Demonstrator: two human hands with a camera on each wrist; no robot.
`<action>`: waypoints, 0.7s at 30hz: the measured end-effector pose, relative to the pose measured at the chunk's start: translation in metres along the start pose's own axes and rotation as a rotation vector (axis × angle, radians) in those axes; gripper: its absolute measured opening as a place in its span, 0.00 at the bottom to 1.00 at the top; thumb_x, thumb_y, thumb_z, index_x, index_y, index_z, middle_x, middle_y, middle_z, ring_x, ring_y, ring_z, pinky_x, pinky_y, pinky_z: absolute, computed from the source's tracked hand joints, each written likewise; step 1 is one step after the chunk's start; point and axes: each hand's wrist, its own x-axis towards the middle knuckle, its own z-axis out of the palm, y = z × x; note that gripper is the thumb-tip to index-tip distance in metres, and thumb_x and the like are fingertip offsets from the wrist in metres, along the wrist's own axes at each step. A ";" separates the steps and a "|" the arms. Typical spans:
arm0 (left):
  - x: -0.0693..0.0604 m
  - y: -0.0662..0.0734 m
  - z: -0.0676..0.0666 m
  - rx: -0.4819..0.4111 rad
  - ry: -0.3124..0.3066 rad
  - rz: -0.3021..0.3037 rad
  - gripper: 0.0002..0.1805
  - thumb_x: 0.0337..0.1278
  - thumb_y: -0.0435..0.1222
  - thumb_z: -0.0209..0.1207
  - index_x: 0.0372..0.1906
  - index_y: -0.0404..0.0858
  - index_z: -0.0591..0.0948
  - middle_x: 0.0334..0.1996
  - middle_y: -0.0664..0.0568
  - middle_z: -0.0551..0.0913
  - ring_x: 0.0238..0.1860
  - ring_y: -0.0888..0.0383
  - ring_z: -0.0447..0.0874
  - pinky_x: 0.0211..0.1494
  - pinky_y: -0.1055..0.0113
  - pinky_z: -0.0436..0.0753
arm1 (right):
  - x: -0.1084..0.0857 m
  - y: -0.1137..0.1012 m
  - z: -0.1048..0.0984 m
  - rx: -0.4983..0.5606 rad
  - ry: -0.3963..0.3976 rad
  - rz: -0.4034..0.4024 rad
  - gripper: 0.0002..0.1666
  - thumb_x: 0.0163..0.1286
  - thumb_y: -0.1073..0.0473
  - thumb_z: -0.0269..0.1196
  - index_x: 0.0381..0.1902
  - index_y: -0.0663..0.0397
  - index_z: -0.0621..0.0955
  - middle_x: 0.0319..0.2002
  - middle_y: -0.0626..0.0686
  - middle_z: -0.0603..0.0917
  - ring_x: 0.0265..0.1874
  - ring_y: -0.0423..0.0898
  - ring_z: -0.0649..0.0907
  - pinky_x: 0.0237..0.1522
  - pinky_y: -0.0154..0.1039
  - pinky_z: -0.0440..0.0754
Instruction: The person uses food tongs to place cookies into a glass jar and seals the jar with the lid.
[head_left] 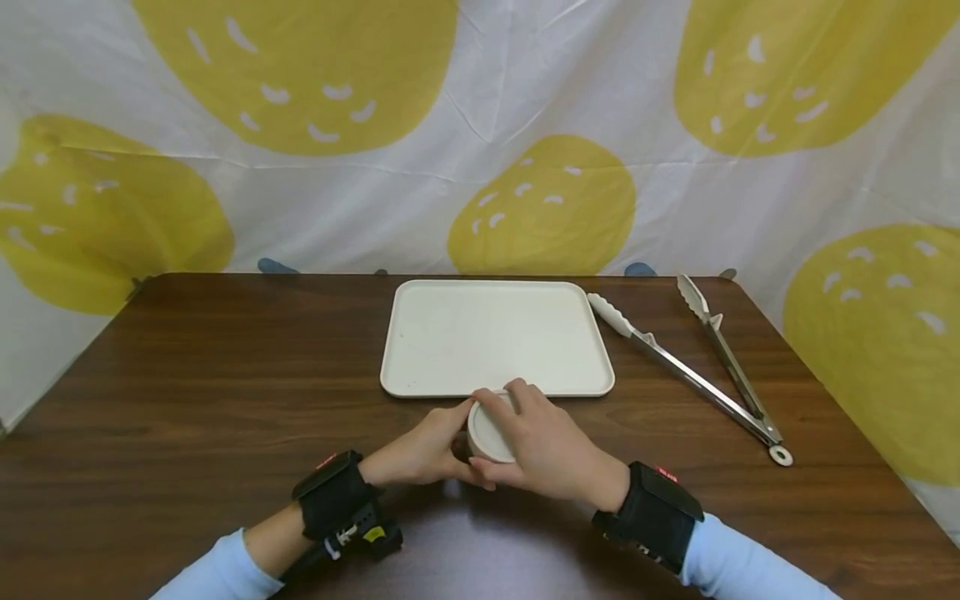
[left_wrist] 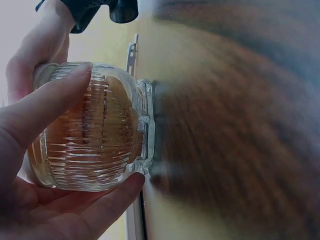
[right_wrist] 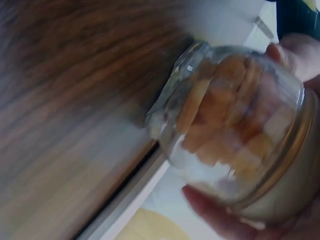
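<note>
A glass jar (left_wrist: 95, 135) with ribbed sides and orange-brown pieces inside stands upright between both hands, its foot at or just over the tabletop; I cannot tell whether it touches. My left hand (head_left: 426, 448) grips the jar's body, with the thumb along one side and the fingers around the other. From above, my right hand (head_left: 551, 446) holds the off-white lid (head_left: 489, 432) by its edge, fingers on the far side and thumb on the near side. The right wrist view shows the lid (right_wrist: 292, 185) seated on the jar's top.
An off-white rectangular tray (head_left: 495, 333) lies just behind the jar. To its right, metal tongs (head_left: 705, 387) with white tips are spread on the brown wooden table (head_left: 225, 375). A cloth with yellow fruit shapes (head_left: 543, 208) hangs beyond the table's far edge.
</note>
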 end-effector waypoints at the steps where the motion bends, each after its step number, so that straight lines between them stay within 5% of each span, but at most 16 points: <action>1: 0.000 0.000 0.000 0.003 0.001 -0.001 0.48 0.33 0.41 0.71 0.62 0.35 0.58 0.49 0.46 0.76 0.48 0.56 0.73 0.51 0.66 0.74 | 0.000 -0.003 0.000 -0.030 0.008 0.022 0.37 0.53 0.38 0.59 0.55 0.55 0.68 0.36 0.56 0.70 0.30 0.46 0.73 0.24 0.36 0.77; 8: 0.001 -0.001 0.000 0.004 0.001 0.007 0.46 0.32 0.41 0.71 0.60 0.34 0.61 0.51 0.44 0.75 0.50 0.55 0.73 0.51 0.64 0.74 | 0.002 -0.010 -0.003 -0.128 -0.027 0.090 0.42 0.53 0.33 0.57 0.56 0.58 0.67 0.35 0.59 0.71 0.27 0.50 0.75 0.21 0.40 0.78; 15: 0.001 0.000 0.000 0.004 -0.020 0.024 0.49 0.33 0.41 0.71 0.63 0.33 0.57 0.54 0.44 0.73 0.54 0.53 0.70 0.55 0.63 0.72 | 0.002 0.015 -0.018 0.177 -0.217 -0.049 0.52 0.50 0.32 0.61 0.64 0.55 0.60 0.56 0.57 0.65 0.51 0.47 0.69 0.48 0.39 0.74; 21: 0.001 0.001 0.000 -0.031 -0.022 0.008 0.49 0.34 0.42 0.70 0.64 0.36 0.56 0.54 0.45 0.72 0.54 0.54 0.70 0.53 0.64 0.73 | 0.001 0.022 -0.014 0.295 -0.182 -0.098 0.46 0.52 0.37 0.62 0.63 0.52 0.63 0.53 0.52 0.67 0.48 0.43 0.70 0.44 0.34 0.75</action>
